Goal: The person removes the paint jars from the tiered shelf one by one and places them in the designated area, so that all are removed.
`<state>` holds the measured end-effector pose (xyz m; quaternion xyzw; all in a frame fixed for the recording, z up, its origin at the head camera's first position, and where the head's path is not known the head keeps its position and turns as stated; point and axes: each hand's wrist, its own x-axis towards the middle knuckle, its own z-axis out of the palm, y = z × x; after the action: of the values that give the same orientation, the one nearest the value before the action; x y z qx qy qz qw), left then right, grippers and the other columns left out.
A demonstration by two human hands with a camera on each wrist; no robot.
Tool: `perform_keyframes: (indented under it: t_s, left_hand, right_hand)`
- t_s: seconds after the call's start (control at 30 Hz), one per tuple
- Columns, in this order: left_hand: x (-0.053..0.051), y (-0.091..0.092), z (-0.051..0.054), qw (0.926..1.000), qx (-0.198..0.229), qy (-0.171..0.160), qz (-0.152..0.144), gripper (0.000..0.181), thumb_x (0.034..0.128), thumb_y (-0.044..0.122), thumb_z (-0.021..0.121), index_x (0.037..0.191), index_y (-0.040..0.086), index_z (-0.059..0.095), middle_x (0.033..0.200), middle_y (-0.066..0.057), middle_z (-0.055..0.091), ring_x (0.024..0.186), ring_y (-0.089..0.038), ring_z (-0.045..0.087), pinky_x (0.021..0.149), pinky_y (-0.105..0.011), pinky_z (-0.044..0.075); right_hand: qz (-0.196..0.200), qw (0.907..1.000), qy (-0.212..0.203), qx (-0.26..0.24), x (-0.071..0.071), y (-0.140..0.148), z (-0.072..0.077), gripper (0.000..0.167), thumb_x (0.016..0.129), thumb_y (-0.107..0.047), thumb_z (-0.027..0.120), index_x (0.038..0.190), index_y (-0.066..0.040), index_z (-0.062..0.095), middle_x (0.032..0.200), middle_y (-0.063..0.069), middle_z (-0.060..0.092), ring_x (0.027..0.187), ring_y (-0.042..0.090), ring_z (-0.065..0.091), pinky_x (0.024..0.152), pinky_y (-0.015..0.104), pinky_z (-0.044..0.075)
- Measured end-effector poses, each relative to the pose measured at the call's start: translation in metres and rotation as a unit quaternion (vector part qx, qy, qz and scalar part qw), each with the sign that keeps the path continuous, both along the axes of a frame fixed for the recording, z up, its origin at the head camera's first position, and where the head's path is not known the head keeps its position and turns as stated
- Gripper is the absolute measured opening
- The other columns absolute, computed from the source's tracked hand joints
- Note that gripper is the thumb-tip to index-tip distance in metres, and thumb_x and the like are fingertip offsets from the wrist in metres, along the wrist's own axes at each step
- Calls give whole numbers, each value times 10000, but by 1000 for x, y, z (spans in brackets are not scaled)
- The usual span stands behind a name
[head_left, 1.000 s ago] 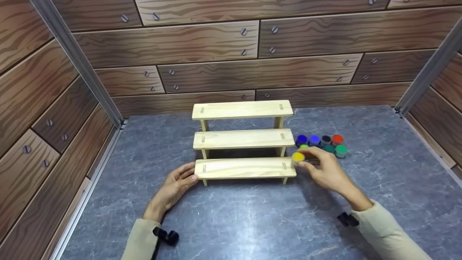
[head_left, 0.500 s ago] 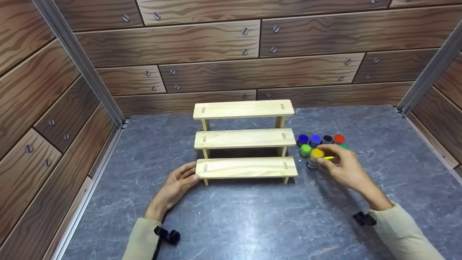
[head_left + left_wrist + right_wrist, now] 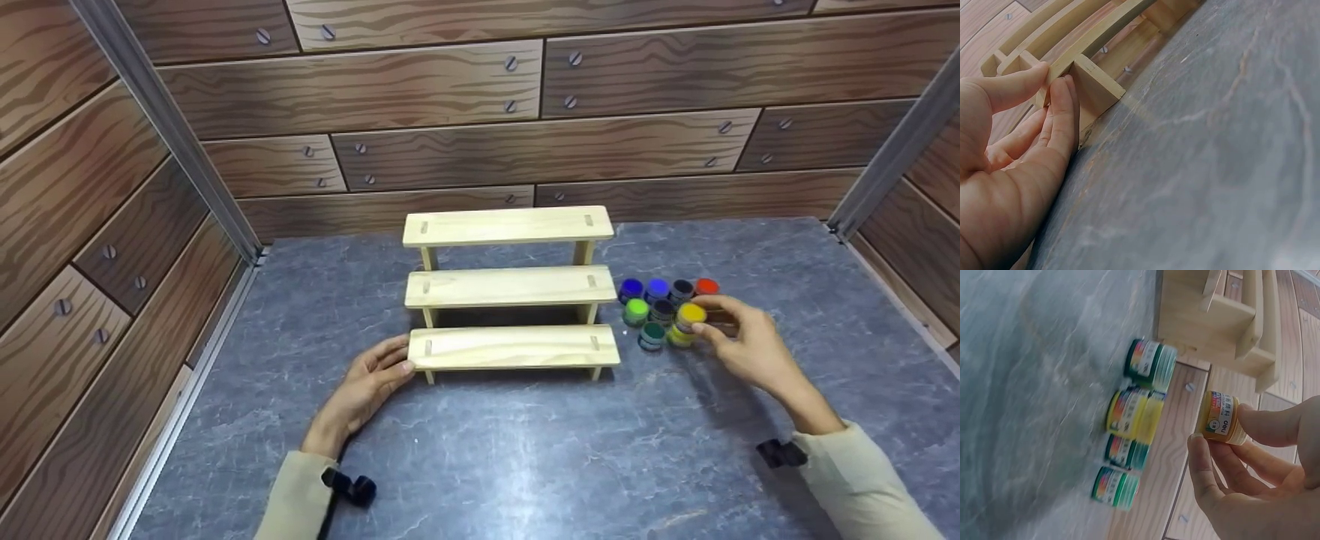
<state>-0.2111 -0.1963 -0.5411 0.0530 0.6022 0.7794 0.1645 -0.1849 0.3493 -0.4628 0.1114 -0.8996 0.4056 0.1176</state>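
In the head view a three-step wooden shelf (image 3: pixel 513 347) stands mid-table. My left hand (image 3: pixel 367 390) grips the left end of its lowest board; the left wrist view puts the thumb on the board's edge and the fingers (image 3: pixel 1062 109) beside its leg. Between thumb and fingertips, my right hand (image 3: pixel 750 349) holds a small ochre-yellow paint jar (image 3: pixel 1221 417) above the table. Just beyond it is a bright yellow jar (image 3: pixel 680 337), partly covered by the held one. A dark green jar (image 3: pixel 652 336) stands to the left of that.
More paint jars cluster right of the shelf: light green (image 3: pixel 636 311), dark blue (image 3: pixel 631 290), lighter blue (image 3: pixel 658 289), black (image 3: pixel 682 291) and red (image 3: pixel 706 288). Wood-patterned walls (image 3: pixel 435 90) rise at the back and sides of the grey marbled tabletop (image 3: pixel 480 450).
My right hand has carried the ochre-yellow jar rightward, from the lowest board's right end to over the front jars. Jars it covered now show. My left hand keeps its hold.
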Motion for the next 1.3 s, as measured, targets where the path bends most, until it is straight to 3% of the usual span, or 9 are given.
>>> perform_keyframes:
  t_s: [0.17, 0.23, 0.4, 0.47, 0.77, 0.9, 1.0, 1.13, 1.3]
  left_hand:
    - [0, 0, 0, 10000, 9, 21, -13, 694, 1016, -33, 635, 1616, -116, 298, 1605, -287, 432, 1264, -145, 630, 1129, -287, 534]
    - [0, 0, 1, 10000, -1, 18, -33, 693, 1018, -32, 632, 1617, -117, 295, 1605, -287, 430, 1269, -144, 626, 1131, -283, 531]
    - [0, 1, 1, 10000, 27, 9, -64, 692, 1016, -37, 631, 1615, -118, 295, 1595, -286, 439, 1274, -155, 622, 1132, -284, 529]
    - [0, 1, 1, 10000, 54, 17, -69, 692, 1014, -38, 633, 1613, -120, 296, 1595, -290, 438, 1274, -159, 623, 1133, -286, 530]
    - [0, 0, 2, 10000, 18, 30, -23, 688, 1015, -35, 633, 1611, -120, 299, 1591, -281, 447, 1264, -156, 632, 1128, -287, 535]
    - [0, -1, 2, 10000, 22, 10, 6, 691, 1015, -37, 631, 1614, -115, 297, 1591, -279, 450, 1263, -155, 635, 1131, -290, 534]
    - [1, -1, 2, 10000, 13, -8, 9, 690, 1015, -36, 633, 1614, -113, 300, 1594, -286, 445, 1267, -159, 635, 1136, -295, 532]
    - [0, -1, 1, 10000, 6, 0, -3, 692, 1015, -30, 640, 1614, -112, 303, 1602, -289, 435, 1275, -161, 630, 1141, -299, 530]
    - [0, 0, 0, 10000, -2, -15, 42, 688, 1014, -33, 638, 1612, -113, 307, 1581, -253, 472, 1261, -147, 633, 1123, -287, 538]
  right_hand:
    - [-136, 9999, -96, 32, 0, 11, -2, 391, 1039, 17, 645, 1408, 130, 585, 1358, 374, 630, 1211, 537, 634, 872, -32, 459]
    - [-185, 9998, -93, -1, 0, 15, -3, 395, 1035, 15, 650, 1405, 137, 586, 1350, 377, 634, 1168, 322, 706, 875, -24, 470]
    - [-375, 9991, -212, -7, -2, 25, -9, 411, 1042, -10, 651, 1419, 136, 576, 1348, 377, 634, 1175, 285, 690, 871, -30, 462]
    - [-443, 9986, -269, 32, -2, 28, -13, 416, 1049, -22, 645, 1425, 139, 569, 1352, 384, 625, 1221, 508, 626, 867, -43, 446]
    - [-543, 9974, -437, 189, -2, 37, -24, 410, 1035, 0, 656, 1402, 161, 568, 1345, 431, 597, 1204, 593, 633, 838, -37, 457]
    - [-483, 9960, -625, 430, -7, 39, -25, 403, 1022, 5, 670, 1390, 149, 588, 1338, 428, 606, 1175, 585, 657, 926, 273, 635]
    - [-431, 9943, -796, 572, -10, 40, -26, 406, 1029, -10, 667, 1394, 145, 586, 1346, 422, 602, 1188, 583, 649, 982, 554, 588]
    - [-379, 9919, -1016, 666, -13, 42, -27, 409, 1037, -14, 650, 1403, 152, 572, 1365, 416, 591, 1220, 585, 630, 1009, 628, 564]
    - [-393, 9901, -1143, 710, -14, 41, -27, 409, 1034, -6, 649, 1400, 157, 567, 1369, 408, 595, 1225, 570, 637, 971, 537, 614]
